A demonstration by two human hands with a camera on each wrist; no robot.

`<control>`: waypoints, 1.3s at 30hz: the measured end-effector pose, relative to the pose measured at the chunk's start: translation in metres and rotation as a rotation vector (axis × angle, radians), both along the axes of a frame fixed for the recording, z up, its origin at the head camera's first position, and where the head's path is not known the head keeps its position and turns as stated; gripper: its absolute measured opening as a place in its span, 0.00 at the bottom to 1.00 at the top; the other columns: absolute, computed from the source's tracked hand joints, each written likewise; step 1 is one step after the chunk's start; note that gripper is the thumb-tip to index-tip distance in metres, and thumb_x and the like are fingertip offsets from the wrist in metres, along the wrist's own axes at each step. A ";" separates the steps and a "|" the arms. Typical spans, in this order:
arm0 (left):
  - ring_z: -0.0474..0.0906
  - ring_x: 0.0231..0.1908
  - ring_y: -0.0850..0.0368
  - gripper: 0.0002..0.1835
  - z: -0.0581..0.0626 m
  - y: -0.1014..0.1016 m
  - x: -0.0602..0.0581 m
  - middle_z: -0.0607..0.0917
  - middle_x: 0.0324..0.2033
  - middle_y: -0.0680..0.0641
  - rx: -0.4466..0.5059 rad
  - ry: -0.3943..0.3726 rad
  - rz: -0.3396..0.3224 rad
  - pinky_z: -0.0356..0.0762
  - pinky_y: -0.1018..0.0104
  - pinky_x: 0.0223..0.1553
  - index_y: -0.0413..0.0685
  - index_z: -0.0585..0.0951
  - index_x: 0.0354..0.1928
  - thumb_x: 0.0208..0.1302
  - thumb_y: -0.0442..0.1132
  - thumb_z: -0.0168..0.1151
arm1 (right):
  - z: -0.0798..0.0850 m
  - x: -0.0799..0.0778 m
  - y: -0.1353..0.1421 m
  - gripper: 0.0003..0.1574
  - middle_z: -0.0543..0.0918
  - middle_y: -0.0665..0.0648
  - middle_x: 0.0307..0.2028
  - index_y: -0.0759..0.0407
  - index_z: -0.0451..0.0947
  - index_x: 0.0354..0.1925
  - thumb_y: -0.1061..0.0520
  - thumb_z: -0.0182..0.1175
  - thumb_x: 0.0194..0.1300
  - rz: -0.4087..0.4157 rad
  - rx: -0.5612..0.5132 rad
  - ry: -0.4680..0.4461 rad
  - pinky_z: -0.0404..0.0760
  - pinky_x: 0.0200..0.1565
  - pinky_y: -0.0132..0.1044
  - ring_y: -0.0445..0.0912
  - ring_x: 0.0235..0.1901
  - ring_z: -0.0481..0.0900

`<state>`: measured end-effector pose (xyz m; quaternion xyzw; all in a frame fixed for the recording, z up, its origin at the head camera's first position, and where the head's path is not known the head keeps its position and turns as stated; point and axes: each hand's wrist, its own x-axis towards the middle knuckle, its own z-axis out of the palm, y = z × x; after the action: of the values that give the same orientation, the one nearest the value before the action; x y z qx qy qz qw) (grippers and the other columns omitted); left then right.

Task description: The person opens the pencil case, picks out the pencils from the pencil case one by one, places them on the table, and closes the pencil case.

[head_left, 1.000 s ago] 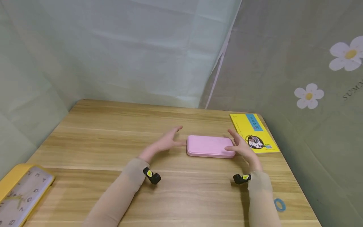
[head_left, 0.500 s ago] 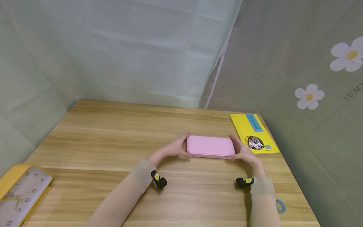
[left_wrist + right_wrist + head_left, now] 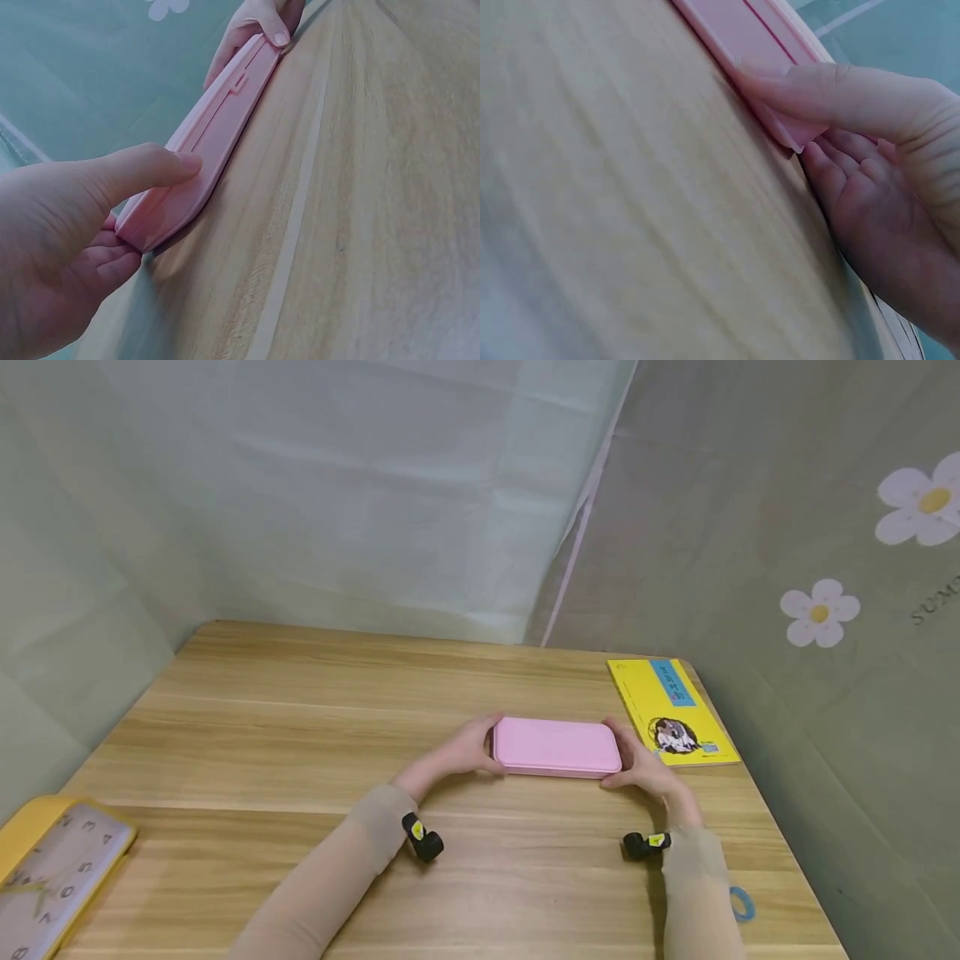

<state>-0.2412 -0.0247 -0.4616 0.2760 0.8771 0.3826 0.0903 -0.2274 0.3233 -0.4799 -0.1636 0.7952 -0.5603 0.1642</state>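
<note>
two hands grip a pink case by its ends

the pink case (image 3: 557, 747) sits right of the middle of the wooden table (image 3: 300, 693), its long side running left to right and its smooth top facing up. a small clasp (image 3: 239, 82) shows on the long side towards the person, beside a thin seam. whether the underside touches the wood all along, i cannot tell.

the left hand (image 3: 463, 750) grips the left end, thumb and fingers spread about as wide as that end: the thumb presses the front side, while the other fingers curl at the end. the right hand (image 3: 643, 766) holds the right end likewise, thumb on the front and fingers bent round the corner.

just beyond the right hand, a yellow book (image 3: 703, 724) lies near the table's right edge, with a blue block and a round picture on its cover.

each wrist bears a small black device, one left (image 3: 423, 837), one right (image 3: 647, 843), by beige sleeves (image 3: 322, 877). a blue ring (image 3: 742, 904) lies beside the right sleeve. well apart, at the lower left, is a yellow clock (image 3: 67, 868), partly out of view. pale curtains (image 3: 375, 510) hang behind.
</note>
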 end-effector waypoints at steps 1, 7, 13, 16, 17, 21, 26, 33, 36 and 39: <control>0.65 0.66 0.34 0.52 0.000 0.000 0.000 0.67 0.65 0.26 -0.006 0.007 0.001 0.62 0.50 0.70 0.24 0.61 0.68 0.42 0.39 0.77 | -0.001 0.000 0.000 0.73 0.36 0.67 0.77 0.66 0.35 0.76 0.71 0.72 0.47 0.002 -0.006 0.001 0.54 0.58 0.09 0.62 0.76 0.32; 0.65 0.67 0.37 0.51 0.001 0.001 -0.003 0.68 0.66 0.28 -0.051 0.002 0.009 0.61 0.52 0.71 0.25 0.61 0.68 0.44 0.38 0.78 | -0.004 -0.002 0.001 0.72 0.36 0.68 0.77 0.65 0.34 0.76 0.72 0.72 0.47 -0.002 -0.014 0.001 0.56 0.58 0.09 0.63 0.75 0.32; 0.65 0.68 0.38 0.52 -0.001 0.002 -0.004 0.67 0.67 0.29 -0.087 0.017 0.002 0.62 0.54 0.71 0.25 0.61 0.68 0.45 0.39 0.79 | -0.003 -0.002 0.001 0.72 0.36 0.67 0.77 0.63 0.35 0.77 0.70 0.72 0.48 -0.005 0.000 -0.014 0.56 0.58 0.09 0.63 0.76 0.32; 0.65 0.68 0.38 0.52 -0.001 0.002 -0.003 0.67 0.67 0.29 -0.092 0.016 0.001 0.61 0.55 0.71 0.24 0.60 0.69 0.45 0.39 0.78 | -0.003 -0.002 0.000 0.72 0.36 0.68 0.77 0.63 0.35 0.77 0.69 0.73 0.49 -0.004 -0.001 -0.019 0.56 0.59 0.10 0.63 0.76 0.33; 0.64 0.68 0.38 0.52 -0.001 0.002 -0.003 0.66 0.67 0.28 -0.090 0.014 0.001 0.61 0.55 0.71 0.24 0.60 0.69 0.45 0.39 0.78 | -0.003 -0.002 0.000 0.72 0.37 0.68 0.77 0.63 0.35 0.77 0.69 0.72 0.49 -0.003 0.000 -0.020 0.56 0.59 0.10 0.63 0.76 0.33; 0.64 0.68 0.38 0.52 0.000 0.002 -0.002 0.66 0.67 0.28 -0.092 0.020 -0.007 0.61 0.54 0.71 0.24 0.60 0.68 0.46 0.39 0.78 | -0.002 -0.003 0.000 0.71 0.36 0.67 0.77 0.63 0.35 0.77 0.70 0.72 0.49 -0.010 0.000 -0.026 0.56 0.59 0.09 0.61 0.76 0.33; 0.64 0.68 0.38 0.51 0.002 0.002 -0.002 0.66 0.67 0.28 -0.079 0.008 -0.003 0.60 0.54 0.71 0.24 0.59 0.69 0.48 0.40 0.77 | -0.002 -0.002 0.000 0.70 0.38 0.66 0.77 0.62 0.37 0.77 0.69 0.72 0.50 -0.032 0.024 -0.022 0.54 0.64 0.14 0.61 0.76 0.34; 0.67 0.66 0.38 0.50 0.003 0.001 -0.006 0.69 0.65 0.27 -0.083 0.004 -0.025 0.63 0.53 0.70 0.23 0.61 0.68 0.50 0.43 0.77 | -0.001 0.000 -0.001 0.71 0.39 0.68 0.77 0.62 0.37 0.77 0.70 0.72 0.48 -0.050 0.035 -0.030 0.38 0.73 0.58 0.63 0.76 0.36; 0.70 0.65 0.39 0.49 0.006 -0.001 -0.009 0.71 0.63 0.28 -0.094 -0.005 -0.032 0.66 0.53 0.68 0.24 0.63 0.67 0.51 0.45 0.76 | -0.001 0.000 0.000 0.72 0.39 0.68 0.77 0.61 0.36 0.77 0.70 0.73 0.48 -0.058 0.039 -0.049 0.38 0.72 0.61 0.63 0.75 0.39; 0.73 0.61 0.41 0.46 0.009 -0.002 -0.010 0.75 0.61 0.30 -0.109 0.007 -0.039 0.69 0.53 0.66 0.26 0.66 0.66 0.51 0.46 0.76 | -0.002 0.000 0.001 0.72 0.39 0.68 0.77 0.60 0.36 0.77 0.69 0.73 0.47 -0.062 0.026 -0.062 0.47 0.75 0.43 0.63 0.75 0.42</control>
<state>-0.2513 -0.0266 -0.4523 0.2893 0.8914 0.3313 0.1095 -0.2278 0.3247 -0.4816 -0.1191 0.8015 -0.5598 0.1733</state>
